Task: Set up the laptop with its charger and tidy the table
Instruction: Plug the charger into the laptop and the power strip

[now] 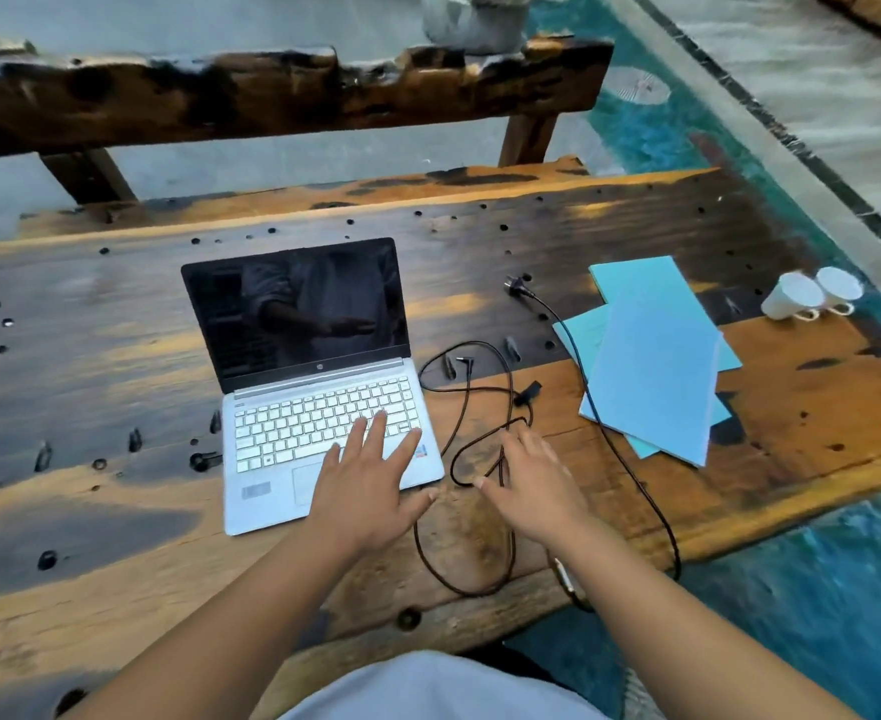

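A silver laptop stands open on the wooden table, its screen dark. My left hand hovers flat over the laptop's right palm rest, fingers spread. The black charger cable lies in loose loops to the right of the laptop. Its barrel tip lies just right of the screen hinge, and its wall plug lies farther back. My right hand is spread open over the cable loops, holding nothing.
A loose pile of light blue folders lies at the right of the table, partly over the cable. Two white cups lie tipped at the far right edge. A wooden bench stands behind the table. The floor is teal.
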Available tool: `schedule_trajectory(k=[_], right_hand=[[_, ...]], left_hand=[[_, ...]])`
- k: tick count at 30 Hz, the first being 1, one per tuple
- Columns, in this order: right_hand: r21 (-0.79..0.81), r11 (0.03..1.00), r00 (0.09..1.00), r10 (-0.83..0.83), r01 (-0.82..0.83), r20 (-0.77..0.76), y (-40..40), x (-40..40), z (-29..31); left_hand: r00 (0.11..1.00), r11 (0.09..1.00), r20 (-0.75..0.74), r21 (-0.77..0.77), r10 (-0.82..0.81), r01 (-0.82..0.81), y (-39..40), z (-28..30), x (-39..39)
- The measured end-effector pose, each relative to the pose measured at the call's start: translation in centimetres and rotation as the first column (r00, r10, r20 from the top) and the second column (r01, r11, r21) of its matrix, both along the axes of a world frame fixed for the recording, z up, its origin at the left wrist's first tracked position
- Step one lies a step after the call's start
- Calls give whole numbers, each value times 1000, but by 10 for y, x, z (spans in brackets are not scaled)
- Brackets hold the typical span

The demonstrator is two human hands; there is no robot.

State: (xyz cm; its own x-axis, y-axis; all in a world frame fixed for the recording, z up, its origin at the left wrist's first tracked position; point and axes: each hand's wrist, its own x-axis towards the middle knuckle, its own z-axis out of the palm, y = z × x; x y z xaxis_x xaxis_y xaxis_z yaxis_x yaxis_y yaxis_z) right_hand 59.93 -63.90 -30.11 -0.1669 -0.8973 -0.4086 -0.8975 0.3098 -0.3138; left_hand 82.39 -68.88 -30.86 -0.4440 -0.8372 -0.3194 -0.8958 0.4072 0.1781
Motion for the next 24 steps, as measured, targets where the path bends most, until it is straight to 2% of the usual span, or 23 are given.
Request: schedule_trajectory(k=[6, 13, 19, 24], right_hand=[[-2, 997, 995, 74, -74, 68, -45, -49, -21], [25, 989, 983, 143, -147, 112, -102, -72, -54], [64, 986, 983, 144, -152, 118, -154, -73, -84], [54, 996, 989, 59, -67, 136, -208, -70, -111]], left_hand=[[996, 997, 47, 11, 72, -73, -18, -10, -40], [975, 974, 36, 55, 219, -220, -46, -29, -65], [971, 966, 40, 100, 234, -237, -82, -56, -77], [977, 973, 29, 85, 211, -212, -118, -81, -76]])
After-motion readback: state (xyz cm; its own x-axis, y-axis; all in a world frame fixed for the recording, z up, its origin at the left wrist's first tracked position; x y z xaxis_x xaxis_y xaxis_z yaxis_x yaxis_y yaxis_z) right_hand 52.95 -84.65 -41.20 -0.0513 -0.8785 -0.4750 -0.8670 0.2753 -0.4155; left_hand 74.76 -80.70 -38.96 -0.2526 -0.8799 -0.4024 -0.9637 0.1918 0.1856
